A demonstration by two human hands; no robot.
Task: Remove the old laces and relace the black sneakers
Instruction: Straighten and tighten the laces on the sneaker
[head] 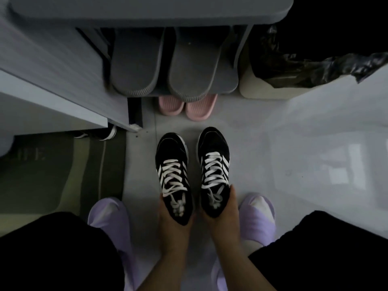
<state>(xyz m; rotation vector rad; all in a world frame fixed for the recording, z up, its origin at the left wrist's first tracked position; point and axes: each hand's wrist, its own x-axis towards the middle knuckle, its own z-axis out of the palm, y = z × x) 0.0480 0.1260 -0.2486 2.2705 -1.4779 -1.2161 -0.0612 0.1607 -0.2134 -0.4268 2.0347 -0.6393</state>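
Two heels gripped: your left hand (174, 224) curls round the left sneaker (171, 152), right hand (225, 215) round the right sneaker (213, 144). Old laces (172, 177) all threaded; start untying next.

Bare floor (294, 164) lies open right of the sneakers (172, 156) and in the strip between them and the far pink slippers (189, 108), while a cabinet (52, 80) hems the left, a bin (262, 89) the far right, and feet (109, 215) flank the near side.
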